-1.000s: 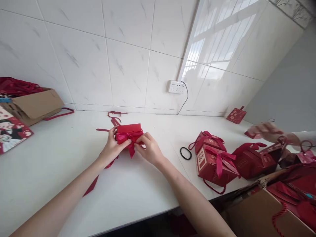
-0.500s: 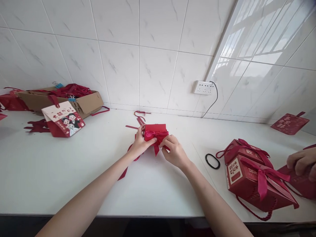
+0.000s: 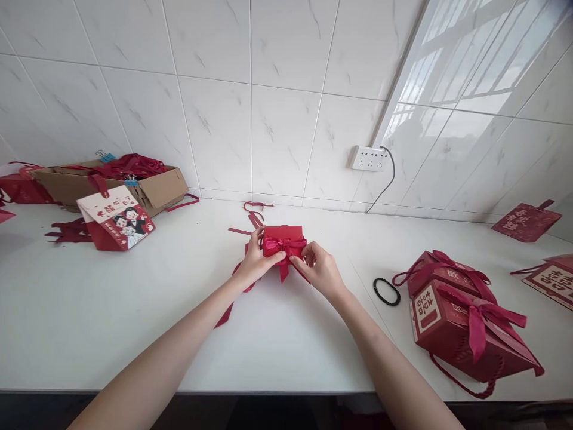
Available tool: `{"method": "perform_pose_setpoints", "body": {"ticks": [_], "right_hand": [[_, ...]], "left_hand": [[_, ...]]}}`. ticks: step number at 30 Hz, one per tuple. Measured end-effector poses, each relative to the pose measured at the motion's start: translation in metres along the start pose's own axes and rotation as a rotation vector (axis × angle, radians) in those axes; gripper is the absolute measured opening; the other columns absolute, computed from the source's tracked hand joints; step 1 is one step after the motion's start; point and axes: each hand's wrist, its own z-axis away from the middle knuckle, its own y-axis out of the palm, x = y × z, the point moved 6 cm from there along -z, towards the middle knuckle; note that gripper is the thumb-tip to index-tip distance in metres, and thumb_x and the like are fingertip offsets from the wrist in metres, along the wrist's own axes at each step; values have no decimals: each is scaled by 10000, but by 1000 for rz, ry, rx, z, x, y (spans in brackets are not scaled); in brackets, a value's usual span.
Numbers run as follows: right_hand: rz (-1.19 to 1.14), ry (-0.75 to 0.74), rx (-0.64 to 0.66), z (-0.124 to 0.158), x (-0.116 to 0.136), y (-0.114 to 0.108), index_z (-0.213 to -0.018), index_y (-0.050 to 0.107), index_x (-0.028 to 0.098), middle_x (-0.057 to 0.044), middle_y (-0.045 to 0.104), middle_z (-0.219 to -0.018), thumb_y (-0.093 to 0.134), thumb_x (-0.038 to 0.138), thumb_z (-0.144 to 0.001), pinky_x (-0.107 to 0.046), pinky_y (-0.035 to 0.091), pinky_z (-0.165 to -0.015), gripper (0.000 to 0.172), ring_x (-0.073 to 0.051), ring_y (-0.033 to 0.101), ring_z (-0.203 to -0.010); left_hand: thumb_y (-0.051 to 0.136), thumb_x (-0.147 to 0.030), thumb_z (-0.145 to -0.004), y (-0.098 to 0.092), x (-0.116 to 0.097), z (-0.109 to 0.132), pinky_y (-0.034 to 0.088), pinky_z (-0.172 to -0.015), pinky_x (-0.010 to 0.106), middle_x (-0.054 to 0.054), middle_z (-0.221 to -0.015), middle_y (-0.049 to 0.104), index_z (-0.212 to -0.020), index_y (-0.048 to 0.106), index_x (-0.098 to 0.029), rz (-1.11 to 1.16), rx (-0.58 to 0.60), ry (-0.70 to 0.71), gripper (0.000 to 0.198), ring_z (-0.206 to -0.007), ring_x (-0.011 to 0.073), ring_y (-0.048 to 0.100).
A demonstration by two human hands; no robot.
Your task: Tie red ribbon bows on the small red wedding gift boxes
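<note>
A small red gift box (image 3: pixel 283 233) sits on the white counter (image 3: pixel 134 310) in the middle of the head view, with a pink-red satin ribbon bow (image 3: pixel 283 246) on its near face. My left hand (image 3: pixel 256 260) pinches the bow's left loop, fingers closed. My right hand (image 3: pixel 319 270) pinches the bow's right loop, fingers closed too. A ribbon tail (image 3: pixel 226 310) trails toward me under my left wrist.
Two finished red boxes with bows (image 3: pixel 452 310) lie at the right beside a black hair tie (image 3: pixel 387 291). Flat red cards (image 3: pixel 526 222) lie at far right. A cardboard box of red ribbons (image 3: pixel 111 179) and a cartoon-printed bag (image 3: pixel 115 216) stand at left. A wall socket (image 3: pixel 367 158) is behind.
The view swung left, then steadied. Both hands stay on the bow, the right one shifting slightly. The other person's hand at the right edge has left the view.
</note>
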Motion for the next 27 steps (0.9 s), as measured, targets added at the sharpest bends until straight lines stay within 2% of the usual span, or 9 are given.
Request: {"method": "perform_pose_setpoints", "body": {"ticks": [4, 7, 10, 13, 16, 20, 22, 25, 27], "right_hand": [[-51, -18, 65, 0, -2, 6, -705, 399, 235, 5, 520, -689, 570, 388, -776, -288, 429, -573, 241, -145, 467, -606], [-90, -33, 105, 1, 0, 8, -694, 403, 235, 7, 520, -681, 572, 386, -777, -294, 444, -592, 242, -147, 484, -612], [-146, 11, 53, 1, -2, 5, -692, 372, 237, 20, 497, -662, 563, 443, -789, -296, 444, -592, 297, -146, 496, -608], [-240, 130, -28, 0, -11, 2, -810, 371, 243, 47, 487, -639, 557, 505, -790, -298, 446, -570, 322, -150, 514, -584], [-308, 203, -26, -2, -16, 3, -897, 412, 236, 37, 532, -665, 565, 526, -783, -306, 458, -565, 347, -159, 538, -595], [-359, 204, -28, -3, -15, 3, -731, 497, 211, -16, 569, -745, 550, 538, -790, -328, 486, -598, 336, -162, 553, -636], [-378, 194, -89, -4, -14, -2, -711, 529, 206, -35, 565, -817, 564, 535, -782, -350, 511, -672, 339, -174, 580, -715], [-417, 160, -186, -3, -12, -9, -702, 554, 202, -77, 550, -1021, 589, 512, -780, -371, 513, -810, 321, -213, 583, -966], [-494, 157, -194, -3, -12, -9, -698, 539, 200, -90, 535, -1151, 585, 503, -795, -379, 510, -832, 321, -222, 571, -1041]], "left_hand": [[708, -375, -691, 1, 0, 1, 394, -1025, 414, 97, -1364, 442, -1265, 308, -267, 13, -4, 10, 708, -1242, 247, 469], [729, -362, -677, 2, 0, 2, 395, -1026, 415, 96, -1329, 477, -1263, 282, -271, 2, -10, 21, 742, -1213, 238, 499], [737, -337, -673, 4, 0, 2, 422, -1000, 403, 94, -1308, 494, -1259, 260, -277, -6, -2, 15, 758, -1171, 226, 536], [742, -336, -670, 5, 0, 3, 439, -984, 404, 96, -1311, 491, -1244, 266, -278, 3, 7, 18, 748, -1162, 228, 545], [760, -340, -653, 5, 0, 3, 420, -1010, 425, 101, -1309, 494, -1240, 277, -273, 2, 6, 24, 763, -1185, 241, 532], [771, -365, -645, 4, 1, 4, 409, -1021, 432, 103, -1319, 487, -1248, 279, -275, 3, 5, 19, 784, -1196, 247, 525], [779, -375, -635, 3, 3, 4, 410, -1015, 437, 98, -1308, 493, -1257, 280, -281, 9, 6, 13, 803, -1188, 250, 530], [801, -369, -603, 4, 8, 3, 424, -996, 434, 89, -1292, 498, -1266, 305, -292, 28, 30, 20, 832, -1168, 251, 541], [818, -357, -577, 5, 9, 3, 434, -985, 423, 80, -1311, 479, -1246, 351, -301, 26, 45, 35, 818, -1166, 250, 537]]}}
